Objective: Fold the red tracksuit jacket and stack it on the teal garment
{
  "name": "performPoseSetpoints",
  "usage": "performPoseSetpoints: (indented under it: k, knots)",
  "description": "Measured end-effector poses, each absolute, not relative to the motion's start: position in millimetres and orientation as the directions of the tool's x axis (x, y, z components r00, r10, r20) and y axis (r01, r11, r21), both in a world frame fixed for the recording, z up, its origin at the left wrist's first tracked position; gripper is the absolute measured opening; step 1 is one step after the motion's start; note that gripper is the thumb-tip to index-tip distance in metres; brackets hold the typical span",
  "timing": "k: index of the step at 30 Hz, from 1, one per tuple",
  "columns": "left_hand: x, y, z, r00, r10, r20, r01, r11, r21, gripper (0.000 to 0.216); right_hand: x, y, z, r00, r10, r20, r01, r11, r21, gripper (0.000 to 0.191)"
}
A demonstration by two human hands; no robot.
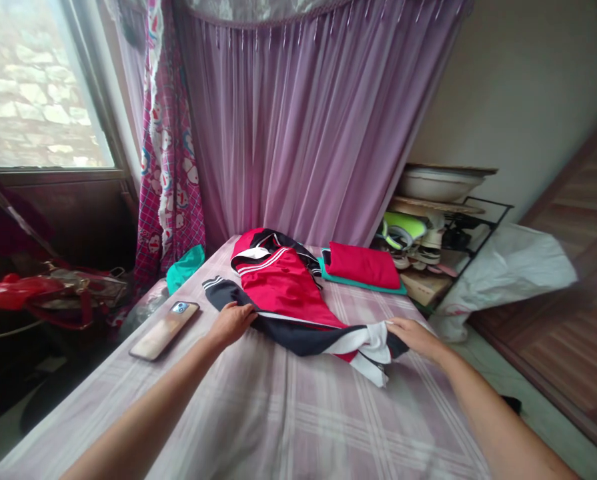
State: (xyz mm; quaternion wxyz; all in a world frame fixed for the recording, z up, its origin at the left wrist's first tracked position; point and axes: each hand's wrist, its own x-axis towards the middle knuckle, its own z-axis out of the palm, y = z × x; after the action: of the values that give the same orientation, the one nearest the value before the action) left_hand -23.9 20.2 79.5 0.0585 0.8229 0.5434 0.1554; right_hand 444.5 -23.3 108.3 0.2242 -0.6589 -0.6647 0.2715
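Note:
A red, dark navy and white track jacket (pixel 291 283) lies partly spread over the bed, its striped hem toward the far side. One dark sleeve with a striped cuff extends to the left. My left hand (pixel 234 323) pinches the jacket's dark edge near that sleeve. At the white collar end, my right hand (pixel 414 337) holds the fabric with its fingers closed. Between the two hands the dark strip of cloth stretches across the near side. Behind the jacket on the right, a folded red garment (pixel 363 265) rests on a folded teal cloth (pixel 398 289).
A phone (pixel 165 330) lies on the plaid bedsheet (pixel 298 420) at the left. Purple curtains (pixel 298 133) hang behind the bed. To the right stand a rack with shoes (pixel 425 255), a basin (pixel 441 183) and a white plastic bag (pixel 515 270). A teal bag (pixel 185 268) sits by the left edge.

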Motion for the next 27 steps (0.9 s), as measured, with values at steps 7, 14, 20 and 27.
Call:
performPoseSetpoints:
  k: [7,14,20,27]
  knots:
    - [-31,10,96,0.226,0.962,0.155,0.937,-0.258,0.234,0.04,433,-24,111,-0.047,0.998,-0.039,0.678,0.003,-0.735,0.039]
    - [-32,-12,91,0.228,0.972,0.054,0.953,-0.234,0.194,0.046,410,-21,100,-0.087,0.991,-0.098,0.798,0.01,-0.602,0.044]
    - [-56,-20,102,0.379,0.925,0.027,0.908,-0.378,0.184,0.047,380,-46,122,-0.33,0.91,-0.25,0.805,0.133,-0.578,0.08]
    - [-57,-13,76,0.423,0.906,0.026,0.893,-0.422,0.158,0.064,339,-88,124,-0.348,0.859,-0.377,0.936,0.294,-0.194,0.088]
